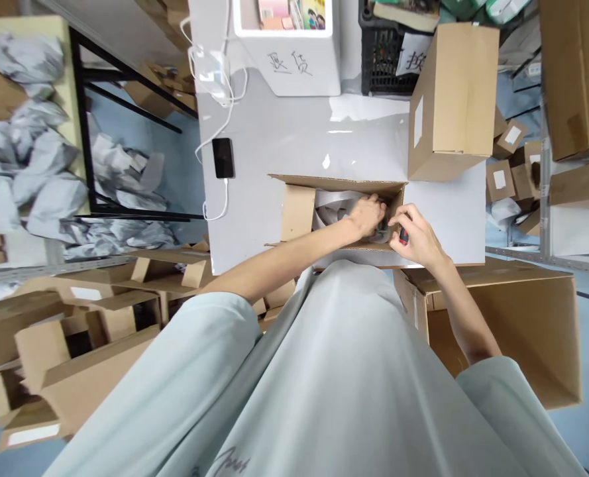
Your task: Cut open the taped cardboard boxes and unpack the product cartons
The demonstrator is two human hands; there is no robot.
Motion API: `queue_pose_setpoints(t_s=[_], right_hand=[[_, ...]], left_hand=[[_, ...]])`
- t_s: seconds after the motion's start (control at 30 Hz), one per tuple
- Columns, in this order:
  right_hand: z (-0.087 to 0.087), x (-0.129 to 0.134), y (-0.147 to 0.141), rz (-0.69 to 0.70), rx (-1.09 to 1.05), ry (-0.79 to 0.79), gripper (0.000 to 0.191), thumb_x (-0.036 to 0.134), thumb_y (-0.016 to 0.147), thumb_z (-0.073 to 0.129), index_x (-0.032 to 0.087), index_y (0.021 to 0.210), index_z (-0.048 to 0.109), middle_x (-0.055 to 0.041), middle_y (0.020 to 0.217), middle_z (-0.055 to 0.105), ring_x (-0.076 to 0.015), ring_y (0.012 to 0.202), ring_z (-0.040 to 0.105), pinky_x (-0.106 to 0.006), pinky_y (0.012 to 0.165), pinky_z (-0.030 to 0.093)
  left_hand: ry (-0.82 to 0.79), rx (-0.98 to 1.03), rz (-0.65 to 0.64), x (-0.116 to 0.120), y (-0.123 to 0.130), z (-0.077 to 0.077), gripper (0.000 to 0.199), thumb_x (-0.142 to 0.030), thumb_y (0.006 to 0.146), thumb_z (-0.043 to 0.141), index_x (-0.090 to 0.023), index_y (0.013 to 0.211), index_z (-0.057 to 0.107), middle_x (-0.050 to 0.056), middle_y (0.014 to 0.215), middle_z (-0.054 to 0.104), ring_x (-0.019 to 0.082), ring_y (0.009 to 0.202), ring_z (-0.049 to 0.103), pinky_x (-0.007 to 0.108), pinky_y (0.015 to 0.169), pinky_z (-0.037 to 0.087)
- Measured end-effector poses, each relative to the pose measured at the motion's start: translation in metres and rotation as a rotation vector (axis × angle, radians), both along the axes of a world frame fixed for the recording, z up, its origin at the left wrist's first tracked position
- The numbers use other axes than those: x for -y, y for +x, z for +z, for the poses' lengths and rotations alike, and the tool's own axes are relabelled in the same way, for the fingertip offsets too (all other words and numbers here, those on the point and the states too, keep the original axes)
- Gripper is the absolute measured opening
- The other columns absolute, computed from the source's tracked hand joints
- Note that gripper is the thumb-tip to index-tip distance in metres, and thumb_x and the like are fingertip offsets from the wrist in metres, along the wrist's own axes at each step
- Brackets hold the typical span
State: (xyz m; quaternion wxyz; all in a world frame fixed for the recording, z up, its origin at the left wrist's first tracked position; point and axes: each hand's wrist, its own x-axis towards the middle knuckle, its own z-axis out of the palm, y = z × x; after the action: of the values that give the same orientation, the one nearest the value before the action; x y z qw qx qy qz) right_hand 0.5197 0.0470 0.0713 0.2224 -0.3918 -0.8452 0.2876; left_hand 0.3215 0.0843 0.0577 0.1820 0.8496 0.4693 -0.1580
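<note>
An open cardboard box (298, 213) sits at the near edge of the table, its flaps folded outward. Grey plastic wrapping (331, 207) lies inside it. My left hand (368, 216) reaches into the box's right half with fingers curled down; whatever they grip is hidden. Just beyond the box's right end, my right hand (416, 235) is closed around a small red-and-black object (403, 234), perhaps a cutter handle. Most of that object is covered by my fingers.
A phone (223, 158) on a white cable lies left. Behind stand a white foam bin (294, 66) with books, a black crate (386, 59) and a closed carton (466, 99). A large open carton (507, 331) is below right; several cartons (100, 358) crowd the lower left.
</note>
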Motion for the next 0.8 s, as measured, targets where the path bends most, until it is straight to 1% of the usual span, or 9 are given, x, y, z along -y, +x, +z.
queue_pose_setpoints(t_s=[0.1, 0.23, 0.3, 0.37, 0.43, 0.53, 0.6, 0.7, 0.8], right_hand=[[-0.001, -0.001, 0.0, -0.008, -0.021, 0.033, 0.031, 0.015, 0.089, 0.062, 0.029, 0.117, 0.069, -0.0147, 0.124, 0.066, -0.0354, 0.109, 0.073, -0.054, 0.096, 0.065], [-0.003, 0.001, 0.0, -0.044, -0.022, 0.035, 0.033, 0.015, 0.091, 0.062, 0.031, 0.119, 0.069, -0.0147, 0.124, 0.067, -0.0373, 0.109, 0.074, -0.056, 0.092, 0.067], [-0.003, 0.003, -0.001, -0.056, -0.031, 0.033, 0.035, 0.017, 0.092, 0.062, 0.031, 0.124, 0.069, -0.0148, 0.124, 0.069, -0.0384, 0.111, 0.075, -0.058, 0.093, 0.067], [-0.001, 0.005, -0.003, -0.061, -0.052, 0.031, 0.037, 0.02, 0.097, 0.061, 0.03, 0.131, 0.068, -0.0158, 0.127, 0.071, -0.039, 0.112, 0.075, -0.059, 0.096, 0.067], [0.001, 0.006, -0.007, -0.076, -0.084, 0.011, 0.039, 0.026, 0.103, 0.061, 0.031, 0.142, 0.066, -0.0163, 0.131, 0.073, -0.0377, 0.108, 0.076, -0.06, 0.095, 0.067], [0.007, 0.008, -0.018, -0.145, -0.194, -0.028, 0.05, 0.045, 0.107, 0.068, 0.033, 0.155, 0.062, -0.0168, 0.139, 0.075, -0.035, 0.103, 0.076, -0.058, 0.09, 0.069], [0.012, 0.009, -0.03, -0.189, -0.323, -0.051, 0.063, 0.057, 0.105, 0.074, 0.034, 0.161, 0.059, -0.0177, 0.15, 0.071, -0.0356, 0.118, 0.076, -0.056, 0.093, 0.07], [0.024, 0.01, -0.057, -0.184, -0.535, -0.105, 0.08, 0.073, 0.101, 0.077, 0.036, 0.167, 0.053, -0.0169, 0.168, 0.059, -0.037, 0.148, 0.066, -0.057, 0.112, 0.066], [0.044, 0.009, -0.085, -0.146, -0.698, -0.144, 0.083, 0.079, 0.098, 0.077, 0.04, 0.166, 0.05, -0.0141, 0.171, 0.057, -0.0362, 0.151, 0.064, -0.059, 0.12, 0.063]], left_hand=[[0.107, 0.085, 0.05, 0.009, -0.026, 0.023, 0.056, -0.021, 0.084, 0.089, -0.001, 0.133, 0.07, 0.027, 0.129, 0.08, 0.043, 0.135, 0.065, 0.049, 0.11, 0.056], [0.286, 0.272, 0.197, 0.043, -0.085, 0.069, 0.053, -0.03, 0.079, 0.094, -0.01, 0.124, 0.074, 0.021, 0.114, 0.083, 0.043, 0.119, 0.071, 0.05, 0.098, 0.063], [0.347, 0.411, 0.332, 0.062, -0.12, 0.096, 0.059, -0.034, 0.076, 0.097, -0.018, 0.128, 0.074, 0.015, 0.116, 0.085, 0.039, 0.113, 0.075, 0.047, 0.091, 0.064], [0.33, 0.527, 0.494, 0.078, -0.155, 0.118, 0.058, -0.037, 0.078, 0.098, -0.023, 0.129, 0.075, 0.008, 0.114, 0.086, 0.033, 0.099, 0.078, 0.045, 0.085, 0.064], [0.274, 0.677, 0.669, 0.091, -0.185, 0.131, 0.056, -0.038, 0.078, 0.098, -0.026, 0.129, 0.077, 0.005, 0.117, 0.087, 0.031, 0.098, 0.08, 0.047, 0.09, 0.066], [0.126, 0.988, 0.895, 0.102, -0.218, 0.127, 0.055, -0.043, 0.074, 0.1, -0.025, 0.123, 0.081, 0.007, 0.121, 0.088, 0.033, 0.109, 0.081, 0.051, 0.097, 0.068], [0.004, 1.208, 1.001, 0.105, -0.229, 0.115, 0.059, -0.05, 0.071, 0.103, -0.022, 0.119, 0.082, 0.009, 0.117, 0.088, 0.035, 0.112, 0.081, 0.049, 0.095, 0.068], [-0.188, 1.482, 1.083, 0.112, -0.227, 0.095, 0.075, -0.054, 0.066, 0.106, -0.018, 0.128, 0.082, 0.009, 0.111, 0.087, 0.03, 0.1, 0.081, 0.039, 0.085, 0.067], [-0.377, 1.695, 1.077, 0.124, -0.209, 0.081, 0.086, -0.047, 0.065, 0.108, -0.022, 0.141, 0.078, 0.008, 0.123, 0.086, 0.026, 0.098, 0.082, 0.033, 0.082, 0.065]])
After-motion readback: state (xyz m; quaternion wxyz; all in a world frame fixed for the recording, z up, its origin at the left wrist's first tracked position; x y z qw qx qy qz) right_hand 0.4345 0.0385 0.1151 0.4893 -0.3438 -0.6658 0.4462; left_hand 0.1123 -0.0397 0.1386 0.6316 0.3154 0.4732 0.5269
